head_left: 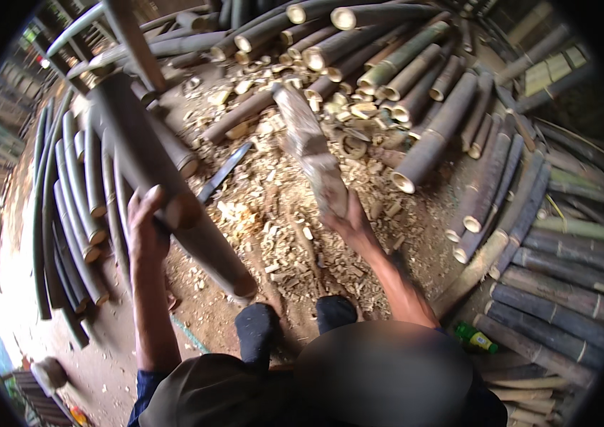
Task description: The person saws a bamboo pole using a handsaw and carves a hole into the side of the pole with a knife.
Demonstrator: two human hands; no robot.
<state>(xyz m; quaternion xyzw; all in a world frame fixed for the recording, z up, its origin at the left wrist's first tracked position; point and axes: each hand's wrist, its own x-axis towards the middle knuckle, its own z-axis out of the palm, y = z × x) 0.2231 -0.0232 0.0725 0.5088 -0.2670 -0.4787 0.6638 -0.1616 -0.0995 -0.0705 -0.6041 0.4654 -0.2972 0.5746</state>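
My left hand (pixel 147 220) is closed on a thick dark bamboo pole (pixel 135 139) on the left, which slants from upper left down toward my feet. Against its lower end, a second length of dark bamboo (pixel 213 260) appears in line, and I cannot tell if the two are joined. In my right hand (pixel 347 222) is a rough, pale wooden club (pixel 309 146), gripped by its near end and tilted away over the chips. Between the two lies a long flat blade (pixel 225 172) on the ground, its near end partly behind the bamboo.
Wood chips (pixel 273 206) cover the ground ahead. Cut bamboo tubes (pixel 387 67) are heaped at the far side, with more stacked at the right (pixel 565 288). Long poles (pixel 67 192) lie at the left. A green bottle (pixel 476 337) lies near my right side. My dark-socked feet (pixel 258 331) are below.
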